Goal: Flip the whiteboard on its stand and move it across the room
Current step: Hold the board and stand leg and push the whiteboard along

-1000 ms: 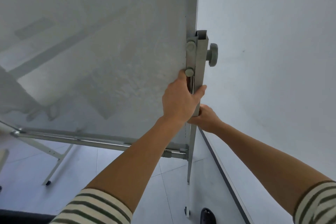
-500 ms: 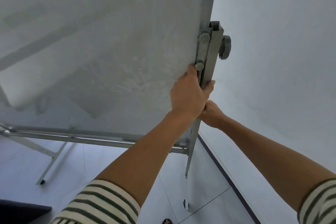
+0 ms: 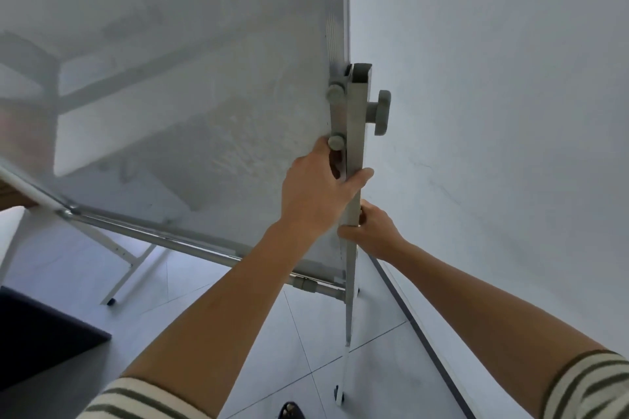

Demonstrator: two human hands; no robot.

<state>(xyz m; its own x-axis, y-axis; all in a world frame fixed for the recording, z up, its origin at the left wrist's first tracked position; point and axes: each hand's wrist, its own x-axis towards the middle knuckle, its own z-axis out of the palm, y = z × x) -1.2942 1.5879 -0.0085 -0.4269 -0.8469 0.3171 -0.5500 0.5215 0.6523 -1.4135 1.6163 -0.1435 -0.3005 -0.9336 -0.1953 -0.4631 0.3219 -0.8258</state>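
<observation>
Head view: my left hand (image 3: 318, 194) grips the stand's upright post (image 3: 355, 153) mid-frame — fingers wrapped around it — my right hand (image 3: 372, 231) clasps it just below; the whiteboard (image 3: 163, 78) fills the upper left.

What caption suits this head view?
Both hands, left and right, grip the grey metal stand post beside the grey-framed whiteboard.

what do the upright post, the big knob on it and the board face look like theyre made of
Upright post: looks like painted or coated metal, a hollow square tube open at its top, matte grey. Knob: probably moulded plastic, dull grey, thick rounded disc on a stem. Board face: smooth glossy sheet, likely coated steel or melamine; it mirrors the room faintly and shows wipe smears.
</observation>
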